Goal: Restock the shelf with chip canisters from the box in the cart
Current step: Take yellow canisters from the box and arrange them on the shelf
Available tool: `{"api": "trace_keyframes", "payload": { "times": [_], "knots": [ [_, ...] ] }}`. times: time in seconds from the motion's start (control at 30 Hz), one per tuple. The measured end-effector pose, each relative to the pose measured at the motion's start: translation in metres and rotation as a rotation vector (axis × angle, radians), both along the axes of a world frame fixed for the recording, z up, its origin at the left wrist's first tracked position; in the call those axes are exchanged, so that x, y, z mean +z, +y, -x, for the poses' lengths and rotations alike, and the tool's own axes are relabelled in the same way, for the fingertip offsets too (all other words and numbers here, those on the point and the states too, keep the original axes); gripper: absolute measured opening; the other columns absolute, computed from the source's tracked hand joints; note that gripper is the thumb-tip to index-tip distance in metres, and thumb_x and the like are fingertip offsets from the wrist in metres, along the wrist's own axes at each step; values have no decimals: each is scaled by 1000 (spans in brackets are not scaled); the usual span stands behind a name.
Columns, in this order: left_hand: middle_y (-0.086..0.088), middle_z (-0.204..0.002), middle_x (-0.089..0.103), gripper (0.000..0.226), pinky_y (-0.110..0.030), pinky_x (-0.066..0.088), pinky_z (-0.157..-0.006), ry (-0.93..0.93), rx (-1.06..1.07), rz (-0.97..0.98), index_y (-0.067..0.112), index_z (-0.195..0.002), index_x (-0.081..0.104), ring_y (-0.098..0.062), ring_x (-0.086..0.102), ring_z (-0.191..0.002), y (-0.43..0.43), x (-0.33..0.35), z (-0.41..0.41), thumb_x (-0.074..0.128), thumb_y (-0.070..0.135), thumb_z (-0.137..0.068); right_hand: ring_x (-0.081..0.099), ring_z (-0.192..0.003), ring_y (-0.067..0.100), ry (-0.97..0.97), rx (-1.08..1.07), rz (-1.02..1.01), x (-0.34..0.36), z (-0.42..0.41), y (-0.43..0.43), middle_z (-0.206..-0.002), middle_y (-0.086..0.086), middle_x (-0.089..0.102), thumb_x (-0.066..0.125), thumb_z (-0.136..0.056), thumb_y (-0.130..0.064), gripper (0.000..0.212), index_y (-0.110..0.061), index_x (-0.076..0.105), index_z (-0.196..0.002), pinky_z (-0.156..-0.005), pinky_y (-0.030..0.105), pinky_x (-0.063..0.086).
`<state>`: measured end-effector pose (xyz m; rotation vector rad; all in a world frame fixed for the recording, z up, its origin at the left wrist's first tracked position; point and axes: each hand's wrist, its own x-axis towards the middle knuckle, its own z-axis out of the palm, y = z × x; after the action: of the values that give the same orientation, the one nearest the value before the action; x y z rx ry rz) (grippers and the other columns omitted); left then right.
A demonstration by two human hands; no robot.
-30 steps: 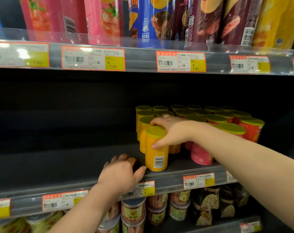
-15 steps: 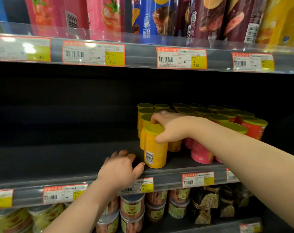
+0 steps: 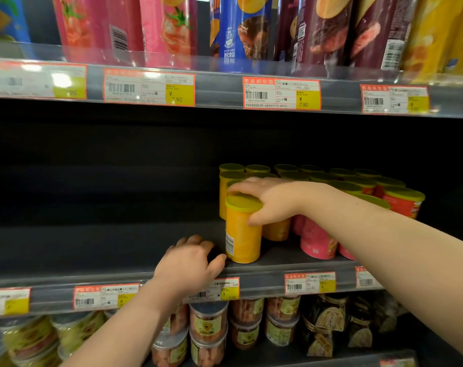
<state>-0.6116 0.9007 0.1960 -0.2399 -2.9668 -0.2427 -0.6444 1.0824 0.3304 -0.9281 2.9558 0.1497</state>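
Orange-yellow cardboard chip canister (image 3: 242, 234) with a lime-yellow lid and a white barcode patch, on a dark grey metal shelf (image 3: 92, 245). Beside it, pink chip canisters (image 3: 316, 242) and red chip canisters (image 3: 402, 207), lime-lidded. White paper price labels (image 3: 282, 93) have orange-red borders and yellow blocks.

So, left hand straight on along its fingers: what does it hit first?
Probably nothing: left hand points onto bare shelf, just left of the front yellow canister. Depth unclear.

Canister (image 3: 242, 234) under the right hand (image 3: 267, 200): glossy printed wrap, matt plastic lid (image 3: 243, 203). Shelf deck (image 3: 92, 247) left of the left hand (image 3: 190, 263): dark, matt, smooth. Price rail (image 3: 262, 283) beside that hand: clear glossy plastic over paper labels (image 3: 309, 283). Tubs (image 3: 208, 321) below: clear plastic.
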Motion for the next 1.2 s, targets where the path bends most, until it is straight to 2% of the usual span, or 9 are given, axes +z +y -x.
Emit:
{"api": "trace_keyframes", "payload": {
  "times": [0.1, 0.23, 0.3, 0.47, 0.6, 0.9, 0.97, 1.1, 1.2],
  "knots": [
    [3, -123, 52, 45, -34, 42, -93, 1, -2, -4, 30, -121, 55, -20, 47, -113, 0, 0, 1, 32, 57, -93, 26, -140, 22, -23, 48, -39, 4, -4, 2, -157, -6, 19, 59, -90, -32, 72, -39, 18, -149, -110, 40, 33],
    [2, -126, 50, 48, -34, 41, -94, -10, 2, 12, 28, -126, 52, -20, 46, -116, 0, 1, 1, 31, 56, -94, 39, -130, 23, 76, -55, -87, 6, -2, 1, -148, -1, 33, 57, -82, -63, 77, -31, 28, -146, -98, 36, 43],
    [2, -127, 50, 48, -34, 40, -95, -7, 3, 14, 28, -128, 51, -21, 45, -117, 0, 1, 0, 31, 56, -94, 38, -133, 25, 115, -99, -126, 6, -1, 0, -151, 2, 31, 52, -79, -72, 85, -28, 25, -147, -97, 37, 42],
    [1, -127, 50, 48, -34, 41, -94, 2, 2, 16, 28, -128, 52, -20, 46, -116, 0, 1, 1, 31, 56, -94, 42, -125, 22, 29, -45, -36, 6, -2, 3, -145, -1, 34, 61, -84, -48, 74, -29, 25, -146, -87, 30, 44],
    [2, -125, 51, 54, -34, 41, -94, 10, 3, 17, 28, -125, 54, -20, 46, -116, 0, 0, 1, 26, 60, -90, 48, -119, 21, 123, -98, -28, -2, -2, 1, -139, 1, 43, 53, -85, -62, 72, -23, 34, -143, -86, 29, 46],
    [2, -120, 55, 57, -33, 43, -89, 51, 3, 14, 27, -122, 57, -20, 50, -112, -1, -3, 1, 25, 61, -89, 47, -121, 22, 125, -142, 45, -10, -2, 6, -141, 2, 41, 52, -88, -59, 69, -22, 35, -143, -85, 30, 46],
    [3, -115, 57, 64, -32, 44, -85, 68, 0, 10, 26, -117, 59, -19, 52, -108, 0, -3, 0, 20, 64, -83, 46, -123, 22, 124, -142, 51, -11, -3, 7, -143, 2, 40, 51, -88, -59, 69, -23, 33, -144, -87, 30, 46],
    [3, -112, 58, 44, -31, 45, -82, 101, 14, -24, 24, -112, 62, -18, 55, -103, 2, -1, -4, 36, 54, -93, 42, -129, 25, 135, -148, 24, -12, -4, 8, -147, 3, 36, 48, -89, -60, 71, -23, 31, -146, -98, 38, 44],
    [3, -112, 60, 46, -31, 47, -82, 135, 32, -15, 24, -111, 63, -18, 56, -102, 2, 0, -11, 34, 55, -94, 35, -134, 27, 179, -140, -3, -14, -9, 6, -150, 4, 32, 50, -87, -60, 73, -25, 29, -147, -106, 43, 37]
  ]
}}
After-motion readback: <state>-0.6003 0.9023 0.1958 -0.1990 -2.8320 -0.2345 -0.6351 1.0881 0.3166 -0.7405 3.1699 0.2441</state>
